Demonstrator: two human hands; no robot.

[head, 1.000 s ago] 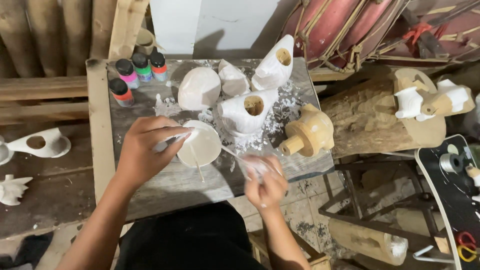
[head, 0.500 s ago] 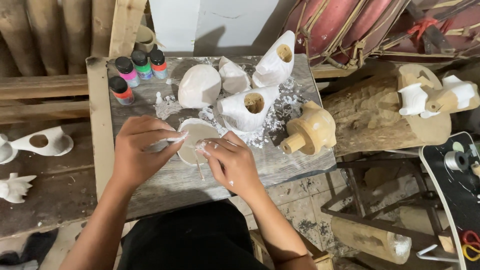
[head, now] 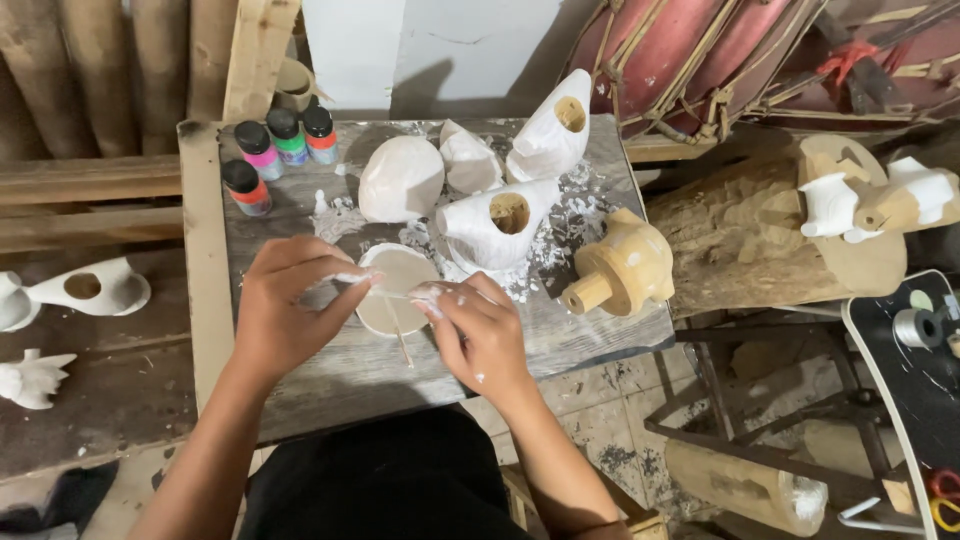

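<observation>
Worn wooden board (head: pixel 300 390) carries white carved pieces (head: pixel 497 222) and four paint bottles (head: pixel 278 148). Near its middle sits a round cup (head: pixel 398 290) of pale paste. Left hand (head: pixel 285 310) grips the cup's rim. Right hand (head: pixel 480 335) pinches a thin stick (head: pixel 397 335) over it.

On the table (head: pixel 300 400), the round disc (head: pixel 395 290) lies near the front, between the left hand (head: pixel 290 310) and right hand (head: pixel 480 330). Behind it stand two hollow carvings (head: pixel 500 225). Four paint bottles (head: pixel 270 150) sit at the rear left. A wooden knobbed piece (head: pixel 620 270) rests at the right edge.
</observation>
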